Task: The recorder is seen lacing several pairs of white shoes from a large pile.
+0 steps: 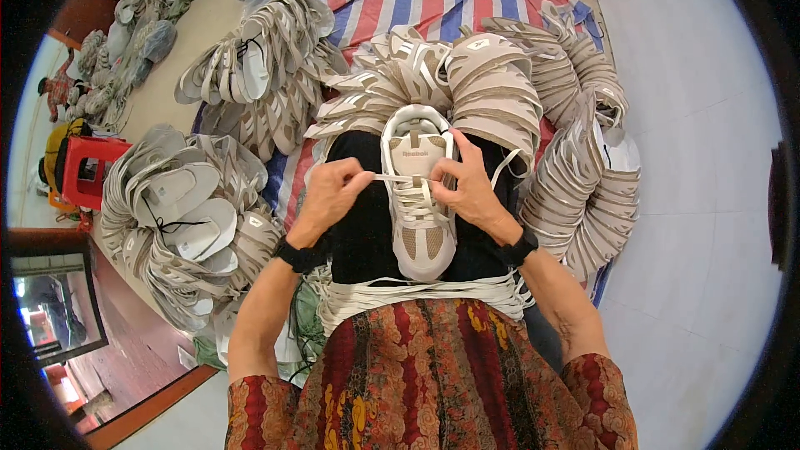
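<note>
A beige and cream sneaker rests on my lap, its toe toward me and its tongue away from me. Cream lace crosses its lower eyelets. My left hand pinches one lace end and draws it out to the left of the shoe. At the shoe's right edge, my right hand has its fingers bent against the eyelet row; a lace loop hangs beside it, and what lies between its fingertips is hidden. Across my waist lies a bundle of loose cream laces.
Curved stacks of shoe uppers lie just beyond my knees, with more uppers to the right and tied bundles to the left. Under them spreads a striped sheet. A red stool stands far left, near a framed mirror.
</note>
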### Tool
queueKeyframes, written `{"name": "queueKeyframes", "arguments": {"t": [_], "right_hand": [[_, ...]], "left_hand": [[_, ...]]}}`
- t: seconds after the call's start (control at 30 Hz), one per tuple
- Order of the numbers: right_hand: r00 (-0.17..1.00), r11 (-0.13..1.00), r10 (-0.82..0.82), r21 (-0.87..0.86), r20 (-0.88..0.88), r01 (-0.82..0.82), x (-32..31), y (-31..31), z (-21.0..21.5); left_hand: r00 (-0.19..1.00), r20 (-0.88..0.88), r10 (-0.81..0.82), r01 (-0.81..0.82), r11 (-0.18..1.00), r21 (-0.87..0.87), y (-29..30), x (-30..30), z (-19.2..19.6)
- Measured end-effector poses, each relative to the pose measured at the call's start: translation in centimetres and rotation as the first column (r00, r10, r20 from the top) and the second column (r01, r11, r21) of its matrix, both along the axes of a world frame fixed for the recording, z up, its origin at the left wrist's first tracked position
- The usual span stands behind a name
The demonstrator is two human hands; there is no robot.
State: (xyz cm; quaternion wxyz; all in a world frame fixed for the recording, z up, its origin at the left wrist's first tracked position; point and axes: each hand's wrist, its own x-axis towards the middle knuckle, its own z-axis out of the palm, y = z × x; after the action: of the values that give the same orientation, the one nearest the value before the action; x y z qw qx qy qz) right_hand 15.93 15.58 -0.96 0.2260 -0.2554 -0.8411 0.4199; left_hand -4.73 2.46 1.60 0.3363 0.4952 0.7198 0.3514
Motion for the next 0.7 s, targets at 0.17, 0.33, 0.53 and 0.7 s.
{"name": "queueKeyframes", "arguments": {"t": [0.17,0.33,0.53,0.7], "right_hand": [[0.975,0.98,-0.179,0.06,-0.133,0.188,0.8,-1.5,1.4],[0.993,0.958,-0.072,0.283,0.089,0.044,1.3,-3.4,2.0],[0.995,0.995,-0.095,0.0,-0.016,0.095,0.6,-2.8,1.5],[0.999,0.686,0.003,-0.727,0.032,0.021,0.5,0.3,2.8]], "left_hand": [[0.917,-0.387,0.093,0.104,0.882,0.46,-0.1,-0.3,1.0],[0.826,-0.512,-0.234,0.463,0.8,0.381,3.0,1.9,0.1],[0.857,-0.457,-0.238,0.418,0.84,0.346,2.4,1.4,-0.6],[0.867,-0.451,-0.211,0.392,0.847,0.358,2.1,1.6,-0.9]]}}
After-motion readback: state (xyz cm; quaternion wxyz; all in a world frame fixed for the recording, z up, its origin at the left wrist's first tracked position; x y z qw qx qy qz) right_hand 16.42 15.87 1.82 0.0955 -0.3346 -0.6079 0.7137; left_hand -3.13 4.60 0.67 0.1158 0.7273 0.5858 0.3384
